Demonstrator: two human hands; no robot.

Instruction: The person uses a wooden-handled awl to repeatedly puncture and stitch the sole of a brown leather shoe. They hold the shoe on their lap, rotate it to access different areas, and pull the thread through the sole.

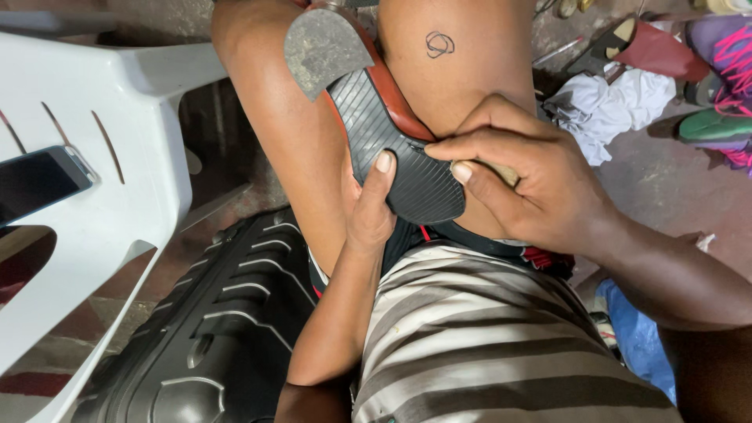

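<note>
A shoe (384, 133) lies upside down between my knees, its black ribbed sole up, a grey worn heel at the far end and a reddish-brown upper along its right edge. My left hand (370, 207) grips the toe end from below, thumb pressed on the sole. My right hand (521, 184) rests on the shoe's right edge, with thumb and fingers pinching where sole meets upper; a pale object shows under its fingers, unclear what.
A white plastic chair (117, 157) stands at left with a dark phone (39, 182) on it. A black hard-shell suitcase (211, 329) lies below left. White cloth (619, 106), other shoes (650, 47) and colourful footwear (724, 86) lie on the floor at upper right.
</note>
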